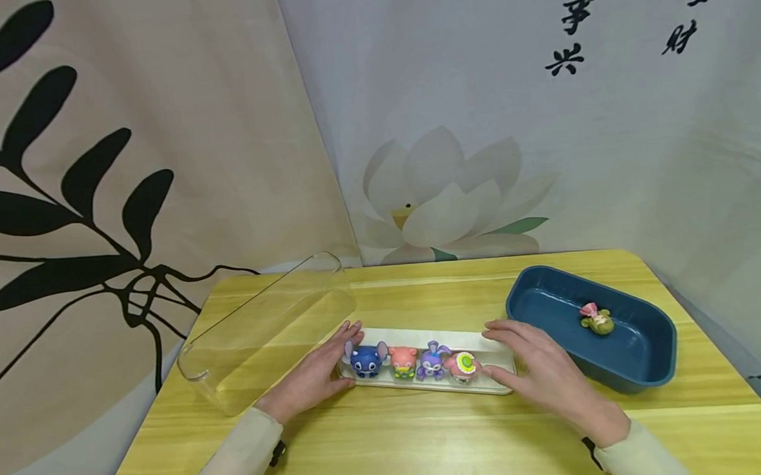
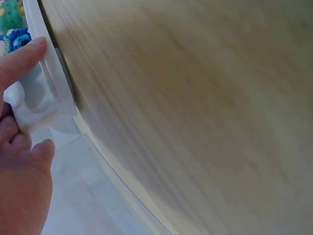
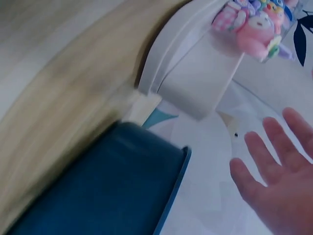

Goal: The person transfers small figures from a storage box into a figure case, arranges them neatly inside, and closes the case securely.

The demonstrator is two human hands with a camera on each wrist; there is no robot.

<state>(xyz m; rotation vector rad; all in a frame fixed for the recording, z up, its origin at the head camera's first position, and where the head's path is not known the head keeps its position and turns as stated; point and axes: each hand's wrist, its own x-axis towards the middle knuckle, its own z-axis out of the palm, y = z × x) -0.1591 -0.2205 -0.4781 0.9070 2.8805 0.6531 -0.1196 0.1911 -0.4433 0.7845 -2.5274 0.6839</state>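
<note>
A white display base (image 1: 434,335) lies near the middle of the table and holds several small figurines. From left to right these are a blue big-eared one (image 1: 366,362), a pink one (image 1: 403,362), a purple long-eared one (image 1: 432,361) and a pink one with a round green-and-yellow top (image 1: 464,367). My left hand (image 1: 315,375) grips the base's left end, a fingertip on its rim in the left wrist view. Over the right end hovers my right hand (image 1: 545,368), fingers spread and holding nothing; in the right wrist view they stand apart from the base.
A dark blue basin (image 1: 550,329) stands at the right with a green figurine with a pink bow (image 1: 597,319) inside. On the left a clear cover (image 1: 264,325) lies close to my left forearm. A printed cloth (image 1: 451,88) hangs behind the wooden table (image 1: 425,438).
</note>
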